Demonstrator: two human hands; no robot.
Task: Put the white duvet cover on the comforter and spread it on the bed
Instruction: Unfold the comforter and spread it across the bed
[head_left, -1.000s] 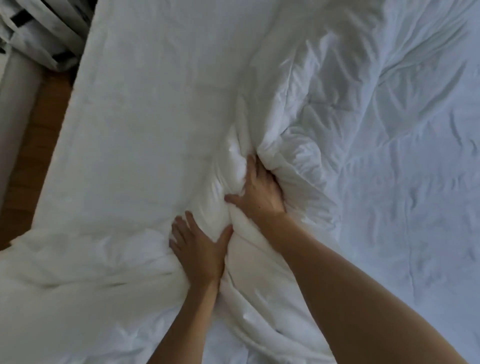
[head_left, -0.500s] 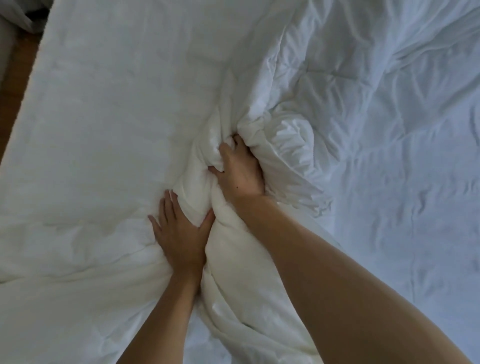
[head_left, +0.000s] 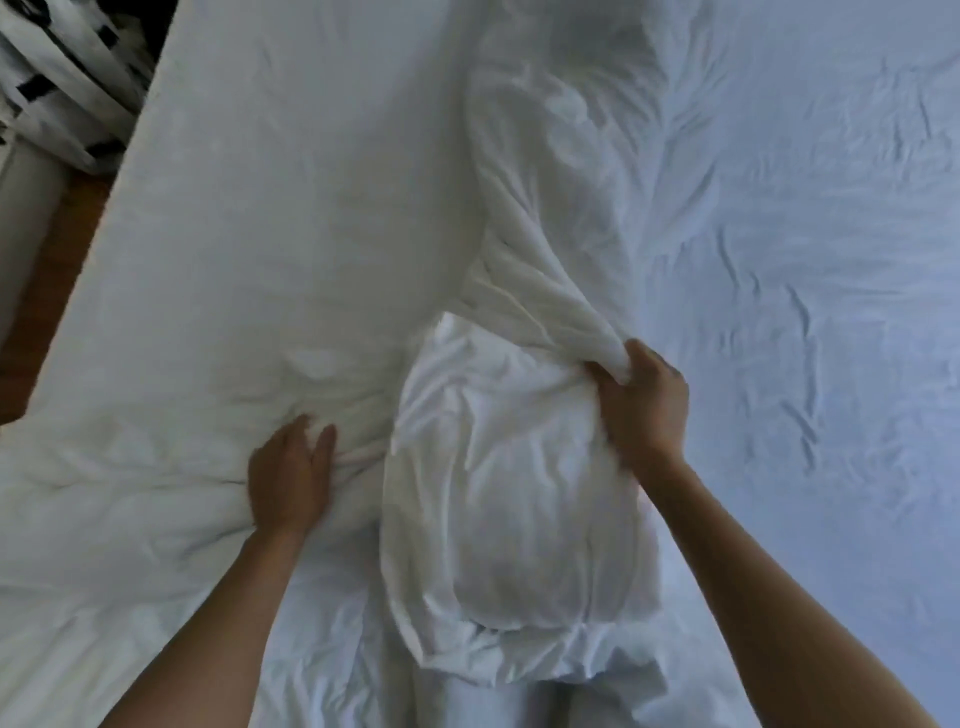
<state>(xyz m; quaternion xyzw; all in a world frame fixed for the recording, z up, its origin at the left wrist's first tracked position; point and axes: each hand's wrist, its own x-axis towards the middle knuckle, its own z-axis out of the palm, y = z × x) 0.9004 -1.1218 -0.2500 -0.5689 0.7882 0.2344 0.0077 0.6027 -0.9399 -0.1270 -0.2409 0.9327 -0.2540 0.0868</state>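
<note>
Two hands: both on white bedding.
Left hand (head_left: 289, 480): flat, pressing the comforter (head_left: 249, 270).
Right hand (head_left: 641, 402): gripping bunched duvet cover (head_left: 498, 467).

Left hand (head_left: 289, 480) presses flat on comforter (head_left: 249, 260) at 7 o'clock; right hand (head_left: 644, 402) grips bunched duvet cover (head_left: 509, 467) fold at 3 o'clock.
</note>
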